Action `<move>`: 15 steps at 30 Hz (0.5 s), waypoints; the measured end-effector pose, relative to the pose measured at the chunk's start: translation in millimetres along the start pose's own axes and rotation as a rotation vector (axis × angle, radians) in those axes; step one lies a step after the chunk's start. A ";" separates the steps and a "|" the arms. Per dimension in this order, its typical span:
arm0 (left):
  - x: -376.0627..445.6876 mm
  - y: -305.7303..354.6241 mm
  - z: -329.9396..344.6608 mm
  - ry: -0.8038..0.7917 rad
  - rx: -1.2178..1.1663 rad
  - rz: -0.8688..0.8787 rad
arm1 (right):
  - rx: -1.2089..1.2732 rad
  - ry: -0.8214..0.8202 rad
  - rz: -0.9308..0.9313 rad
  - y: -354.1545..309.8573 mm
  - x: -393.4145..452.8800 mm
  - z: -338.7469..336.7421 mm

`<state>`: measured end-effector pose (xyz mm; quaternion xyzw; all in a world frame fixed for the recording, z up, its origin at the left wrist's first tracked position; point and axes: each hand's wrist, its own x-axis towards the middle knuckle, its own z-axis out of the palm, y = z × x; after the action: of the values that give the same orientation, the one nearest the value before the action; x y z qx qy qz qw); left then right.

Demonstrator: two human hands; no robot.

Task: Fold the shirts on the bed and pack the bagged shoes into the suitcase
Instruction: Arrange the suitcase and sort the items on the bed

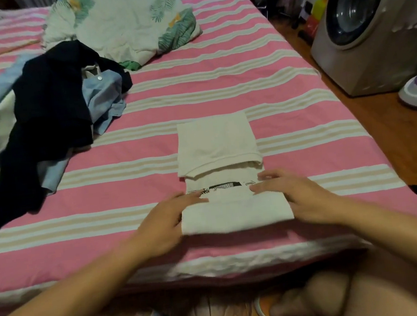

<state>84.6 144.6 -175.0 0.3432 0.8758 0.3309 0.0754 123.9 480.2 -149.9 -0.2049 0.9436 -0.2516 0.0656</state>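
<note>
Your left hand (166, 221) and right hand (288, 195) grip the near fold of a white shirt (216, 146) lying near the bed's (288, 112) near edge, fingers laid over the top of the fold and thumbs tucked out of sight beneath it. A black printed strip shows between the folds; it may be lettering, but it is too small to read. At far left, a pile of dark and blue clothes (48, 111); beyond it, a leaf-print quilt (124, 24). A washing machine (374, 22) stands at right.
</note>
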 end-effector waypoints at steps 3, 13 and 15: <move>54.5 26.2 -25.9 0.441 -0.342 -0.331 | 0.354 0.429 0.250 -19.5 55.9 -26.7; 138.4 -6.3 -14.7 0.386 -0.174 -0.801 | 0.200 0.432 0.713 1.4 150.6 -2.7; 133.8 0.5 -11.7 0.484 0.169 -0.672 | -0.008 0.497 0.646 0.8 144.4 -2.2</move>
<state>-20.1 225.8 -153.0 -0.0443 0.9555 0.2861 -0.0572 -7.9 421.2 -151.3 0.1687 0.9476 -0.2560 -0.0896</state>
